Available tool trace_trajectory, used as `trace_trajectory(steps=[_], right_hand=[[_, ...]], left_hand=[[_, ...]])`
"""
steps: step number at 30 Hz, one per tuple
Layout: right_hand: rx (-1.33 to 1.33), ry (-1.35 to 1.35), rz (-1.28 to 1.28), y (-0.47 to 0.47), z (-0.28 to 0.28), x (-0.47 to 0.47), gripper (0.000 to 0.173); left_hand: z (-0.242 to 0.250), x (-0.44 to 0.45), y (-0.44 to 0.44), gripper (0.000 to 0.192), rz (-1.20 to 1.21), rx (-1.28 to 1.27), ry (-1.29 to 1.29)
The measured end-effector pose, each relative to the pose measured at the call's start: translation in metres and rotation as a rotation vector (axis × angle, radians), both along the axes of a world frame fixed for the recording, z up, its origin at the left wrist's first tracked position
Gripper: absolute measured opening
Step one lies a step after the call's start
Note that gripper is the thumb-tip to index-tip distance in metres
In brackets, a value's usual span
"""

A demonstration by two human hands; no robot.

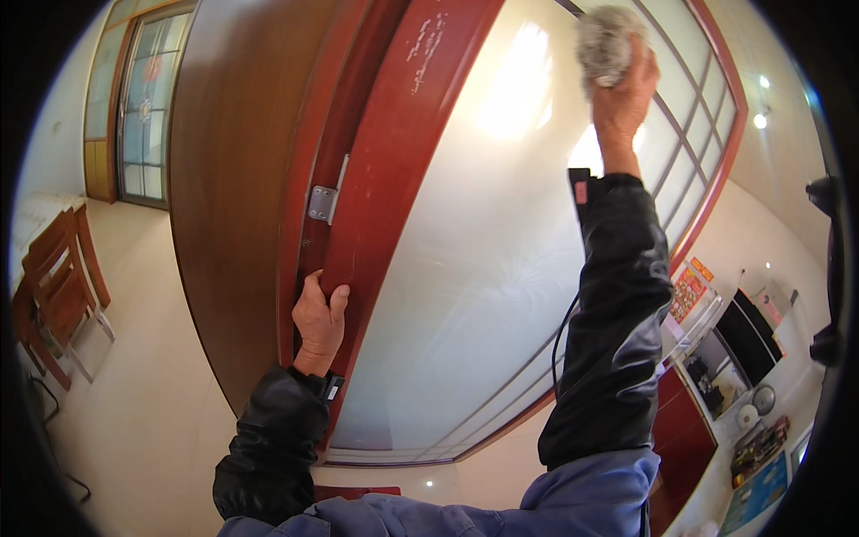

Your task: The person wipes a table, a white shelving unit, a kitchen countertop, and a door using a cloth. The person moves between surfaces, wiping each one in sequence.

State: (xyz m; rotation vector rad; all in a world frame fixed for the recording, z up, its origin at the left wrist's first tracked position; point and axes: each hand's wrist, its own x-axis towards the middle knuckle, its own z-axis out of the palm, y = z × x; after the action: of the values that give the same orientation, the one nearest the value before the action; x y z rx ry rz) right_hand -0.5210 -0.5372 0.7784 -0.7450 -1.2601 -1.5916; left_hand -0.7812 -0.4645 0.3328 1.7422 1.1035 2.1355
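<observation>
A red-framed door (402, 168) with a large frosted glass panel (463, 288) fills the middle of the view. My left hand (318, 325) grips the hinge-side edge of its frame, thumb on the front face and fingers around the edge. Just above that hand, a metal hinge (323, 203) joins the door to the jamb. High at the upper right, my right hand (627, 101) holds a grey shaggy cleaning cloth (607, 43) against or close to the glass; exact contact cannot be told. Scuffed pale marks (426, 50) show on the upper frame.
Left of the door stands a brown wood panel (241, 201). Farther left are a wooden chair (64, 275) and a table (43, 215). At the right, a red cabinet (681, 416) carries a counter with kitchen things under a dark range hood (748, 335). A black cable (558, 342) hangs beside my right sleeve.
</observation>
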Motion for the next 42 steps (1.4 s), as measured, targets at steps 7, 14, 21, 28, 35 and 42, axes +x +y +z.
trace_trajectory(steps=[7,14,21,28,35,42], right_hand=[[0.125,0.460,-0.035,-0.027,-0.014,0.070,0.082],[-0.089,0.117,0.012,-0.037,-0.032,0.123,0.081],[-0.043,0.639,0.332,-0.037,-0.125,0.160,0.072],[-0.399,-0.108,-0.038,-0.022,-0.323,0.076,0.063],[-0.151,0.562,0.131,-0.045,-0.339,0.225,0.088],[-0.126,1.010,-0.100,-0.043,-0.476,0.272,0.081]], left_hand=[[-0.004,0.000,0.001,0.047,0.050,0.038,0.008],[-0.004,0.003,0.001,0.047,0.023,0.045,-0.004],[-0.004,0.003,0.002,0.045,0.005,0.010,-0.021],[-0.002,0.009,0.000,0.039,0.067,0.067,-0.021],[-0.008,0.008,0.006,0.039,0.059,-0.011,-0.003],[-0.005,0.012,0.003,0.040,0.114,-0.010,0.014]])
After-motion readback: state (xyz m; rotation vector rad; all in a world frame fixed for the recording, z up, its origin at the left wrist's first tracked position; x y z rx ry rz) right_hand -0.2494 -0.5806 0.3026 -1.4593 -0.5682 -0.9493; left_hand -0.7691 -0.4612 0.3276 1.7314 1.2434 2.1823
